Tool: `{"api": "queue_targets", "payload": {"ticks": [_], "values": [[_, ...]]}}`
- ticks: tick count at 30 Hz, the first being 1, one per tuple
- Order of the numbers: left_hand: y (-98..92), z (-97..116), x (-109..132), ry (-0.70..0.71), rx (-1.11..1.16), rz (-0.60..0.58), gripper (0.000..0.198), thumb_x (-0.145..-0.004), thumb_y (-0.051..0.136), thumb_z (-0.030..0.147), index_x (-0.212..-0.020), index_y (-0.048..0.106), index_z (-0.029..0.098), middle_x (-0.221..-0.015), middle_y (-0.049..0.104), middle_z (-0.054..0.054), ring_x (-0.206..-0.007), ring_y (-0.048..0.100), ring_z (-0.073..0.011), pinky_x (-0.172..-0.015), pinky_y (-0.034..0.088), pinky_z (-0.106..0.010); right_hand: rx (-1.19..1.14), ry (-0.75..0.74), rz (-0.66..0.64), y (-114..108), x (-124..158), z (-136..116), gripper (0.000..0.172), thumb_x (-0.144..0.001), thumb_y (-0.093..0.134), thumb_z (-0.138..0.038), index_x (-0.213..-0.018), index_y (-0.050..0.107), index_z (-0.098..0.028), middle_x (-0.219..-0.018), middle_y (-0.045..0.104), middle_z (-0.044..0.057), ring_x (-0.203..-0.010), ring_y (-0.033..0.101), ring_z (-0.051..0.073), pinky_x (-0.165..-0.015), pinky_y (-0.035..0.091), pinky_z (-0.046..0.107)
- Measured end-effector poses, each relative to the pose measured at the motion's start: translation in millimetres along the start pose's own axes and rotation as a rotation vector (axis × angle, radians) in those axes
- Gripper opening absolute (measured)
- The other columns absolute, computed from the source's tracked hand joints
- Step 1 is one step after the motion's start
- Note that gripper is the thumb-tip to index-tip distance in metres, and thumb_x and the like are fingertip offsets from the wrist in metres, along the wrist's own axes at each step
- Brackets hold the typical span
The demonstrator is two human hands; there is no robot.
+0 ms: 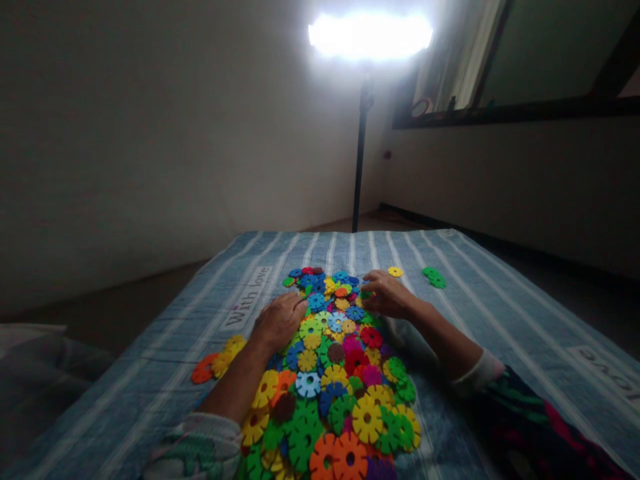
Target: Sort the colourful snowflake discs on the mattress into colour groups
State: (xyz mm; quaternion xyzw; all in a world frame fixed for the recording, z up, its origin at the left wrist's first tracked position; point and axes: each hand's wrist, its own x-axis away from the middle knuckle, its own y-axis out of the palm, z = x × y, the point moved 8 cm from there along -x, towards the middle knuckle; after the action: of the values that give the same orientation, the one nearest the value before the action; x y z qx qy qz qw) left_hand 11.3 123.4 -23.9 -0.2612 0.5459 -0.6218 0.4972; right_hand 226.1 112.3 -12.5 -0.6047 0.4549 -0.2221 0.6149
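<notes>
A long heap of colourful notched plastic discs, shaped like snowflake building pieces, runs down the middle of a striped cloth. On the heap's left side rests my left hand, back up, its fingers lying over the discs with the tips partly hidden. My right hand is at the far right of the heap, fingers bent around a green disc that shows between thumb and fingers. Nearest to me lie large orange discs and a yellow disc.
The blue-and-white striped cloth covers the work surface. Apart from the heap lie green discs, a yellow disc and, left of my forearm, orange and yellow discs. Beyond the far edge stands a bright lamp on a pole.
</notes>
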Motion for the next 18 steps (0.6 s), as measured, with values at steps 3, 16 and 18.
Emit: {"api": "queue_targets", "payload": {"ticks": [3, 16, 18], "values": [[0.2, 2, 0, 0.019, 0.004, -0.007, 0.036, -0.092, 0.028, 0.036, -0.083, 0.059, 0.020, -0.098, 0.067, -0.008, -0.098, 0.060, -0.0221, -0.092, 0.046, -0.035, 0.007, -0.016, 0.016, 5, 2, -1, 0.013, -0.082, 0.064, -0.027, -0.074, 0.069, -0.018, -0.095, 0.065, 0.009, -0.093, 0.057, 0.021, -0.081, 0.041, 0.030], [2.3, 0, -3, 0.008, 0.045, 0.019, 0.033, -0.088, 0.031, 0.040, -0.076, 0.056, 0.022, -0.089, 0.065, -0.006, -0.092, 0.059, -0.0207, -0.090, 0.045, -0.032, -0.015, 0.071, 0.055, 16, 7, 2, 0.024, -0.089, 0.053, -0.023, -0.071, 0.068, -0.019, -0.092, 0.066, 0.008, -0.089, 0.057, 0.019, -0.076, 0.041, 0.027], [1.9, 0, -3, 0.000, 0.054, 0.018, 0.032, -0.088, 0.032, 0.040, -0.074, 0.054, 0.023, -0.085, 0.064, -0.004, -0.090, 0.059, -0.0202, -0.088, 0.045, -0.031, -0.004, 0.072, 0.068, 17, 9, 0, 0.026, -0.091, 0.051, -0.024, -0.072, 0.069, -0.019, -0.094, 0.066, 0.009, -0.090, 0.057, 0.019, -0.077, 0.042, 0.027]]}}
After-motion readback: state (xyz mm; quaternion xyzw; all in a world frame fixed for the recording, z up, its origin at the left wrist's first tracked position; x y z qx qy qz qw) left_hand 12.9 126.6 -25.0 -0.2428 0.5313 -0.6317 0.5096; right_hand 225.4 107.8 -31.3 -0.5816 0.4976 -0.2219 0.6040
